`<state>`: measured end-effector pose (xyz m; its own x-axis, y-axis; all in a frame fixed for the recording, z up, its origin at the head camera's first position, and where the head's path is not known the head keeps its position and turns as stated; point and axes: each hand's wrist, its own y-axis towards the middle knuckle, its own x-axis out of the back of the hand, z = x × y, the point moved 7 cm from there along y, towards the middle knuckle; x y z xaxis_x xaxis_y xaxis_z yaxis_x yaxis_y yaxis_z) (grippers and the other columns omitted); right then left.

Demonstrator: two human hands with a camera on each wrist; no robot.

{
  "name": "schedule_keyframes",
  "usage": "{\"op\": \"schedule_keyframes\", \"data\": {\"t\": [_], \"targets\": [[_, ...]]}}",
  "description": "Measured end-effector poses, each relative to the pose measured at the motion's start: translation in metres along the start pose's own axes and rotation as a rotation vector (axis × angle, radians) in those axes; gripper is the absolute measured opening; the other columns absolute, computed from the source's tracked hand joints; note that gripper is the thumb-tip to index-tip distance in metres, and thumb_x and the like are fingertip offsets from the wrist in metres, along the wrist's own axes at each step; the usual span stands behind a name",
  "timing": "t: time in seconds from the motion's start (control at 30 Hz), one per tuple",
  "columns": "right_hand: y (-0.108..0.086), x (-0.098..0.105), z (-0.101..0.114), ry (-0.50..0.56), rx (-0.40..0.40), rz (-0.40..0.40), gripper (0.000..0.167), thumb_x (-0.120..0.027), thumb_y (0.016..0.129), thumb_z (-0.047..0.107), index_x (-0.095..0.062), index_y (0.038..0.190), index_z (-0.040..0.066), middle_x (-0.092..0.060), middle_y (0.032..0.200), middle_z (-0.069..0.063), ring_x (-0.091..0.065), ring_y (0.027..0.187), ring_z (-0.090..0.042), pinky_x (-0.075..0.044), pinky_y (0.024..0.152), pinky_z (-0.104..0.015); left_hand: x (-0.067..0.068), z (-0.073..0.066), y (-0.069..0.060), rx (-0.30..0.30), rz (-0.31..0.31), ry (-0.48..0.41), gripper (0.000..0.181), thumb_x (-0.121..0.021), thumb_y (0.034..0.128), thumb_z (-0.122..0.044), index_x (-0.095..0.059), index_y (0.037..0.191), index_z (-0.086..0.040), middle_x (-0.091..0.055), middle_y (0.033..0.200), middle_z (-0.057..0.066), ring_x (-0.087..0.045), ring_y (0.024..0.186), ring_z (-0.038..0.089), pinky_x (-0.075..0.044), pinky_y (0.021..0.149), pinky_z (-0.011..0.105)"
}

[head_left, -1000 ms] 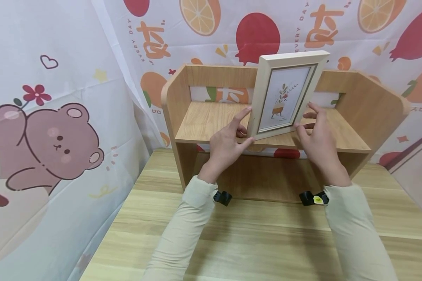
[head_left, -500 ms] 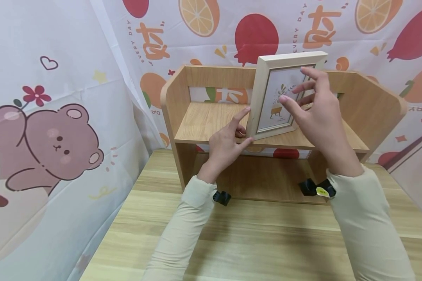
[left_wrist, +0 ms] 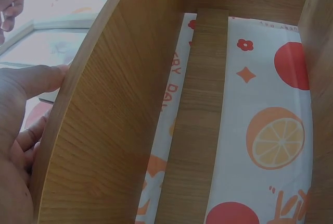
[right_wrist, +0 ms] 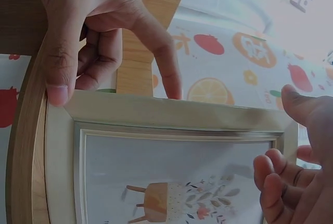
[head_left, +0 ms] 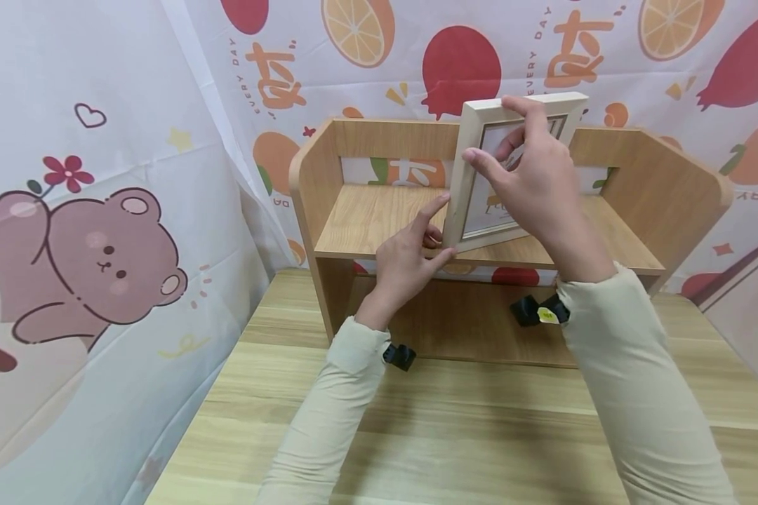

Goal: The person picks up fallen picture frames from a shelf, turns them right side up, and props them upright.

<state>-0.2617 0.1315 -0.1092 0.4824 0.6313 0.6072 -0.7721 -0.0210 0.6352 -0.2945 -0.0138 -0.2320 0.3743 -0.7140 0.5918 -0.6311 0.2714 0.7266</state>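
A pale wooden picture frame (head_left: 457,186) stands turned at an angle on the upper shelf (head_left: 373,217), its plant picture partly hidden by the right hand. The left hand (head_left: 407,256) holds its lower left corner, thumb at the corner and index finger on the side edge; the right wrist view shows this hand (right_wrist: 99,31) too. Across the upper front of the frame the right hand (head_left: 537,172) reaches, thumb extended towards the left side and index fingertip at the top edge. In the right wrist view the right hand (right_wrist: 302,166) has its other fingers loosely bent before the glass.
The wooden shelf unit has a lower compartment (head_left: 480,322) and raised side panels (head_left: 676,182). It stands on a light wood-grain table (head_left: 467,428). Behind hangs a fruit-print cloth (head_left: 404,28); a bear-print cloth (head_left: 38,393) hangs at the left.
The right hand has left the frame's lower right side, moved up, then left across its front to the top edge. The left hand and the frame have stayed in place.
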Motion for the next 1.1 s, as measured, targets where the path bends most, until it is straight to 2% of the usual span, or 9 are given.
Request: {"op": "schedule_keyframes", "data": {"t": [0.43,0.67,1.1], "targets": [[0.010,-0.006,0.006,-0.068,0.032,-0.013,0.070,-0.061,0.090,0.048,-0.032,0.144,0.015,-0.057,0.094,-0.009,-0.045,0.071,-0.022,-0.032,0.061,-0.033,0.000,-0.001,0.002,0.017,0.013,0.002,0.075,-0.077,0.0818,-0.029,-0.034,0.143,-0.030,-0.072,0.093,-0.001,-0.069,0.080,0.011,-0.044,0.056,0.029],[0.011,-0.009,0.009,-0.091,0.057,-0.042,0.061,-0.059,0.093,0.039,-0.034,0.141,0.010,-0.057,0.091,-0.011,-0.048,0.070,-0.026,-0.034,0.060,-0.034,0.000,-0.001,0.001,0.040,0.018,0.009,0.071,-0.078,0.0813,-0.029,-0.037,0.139,-0.027,-0.072,0.093,-0.001,-0.069,0.080,0.011,-0.045,0.057,0.029],[0.014,-0.008,0.012,-0.126,0.051,-0.039,0.055,-0.056,0.094,0.033,-0.035,0.138,0.007,-0.055,0.086,-0.011,-0.048,0.070,-0.026,-0.033,0.060,-0.034,0.002,-0.006,0.001,0.027,0.008,0.034,0.067,-0.078,0.0813,-0.028,-0.040,0.137,-0.025,-0.072,0.092,-0.001,-0.069,0.080,0.011,-0.046,0.056,0.031]]}}
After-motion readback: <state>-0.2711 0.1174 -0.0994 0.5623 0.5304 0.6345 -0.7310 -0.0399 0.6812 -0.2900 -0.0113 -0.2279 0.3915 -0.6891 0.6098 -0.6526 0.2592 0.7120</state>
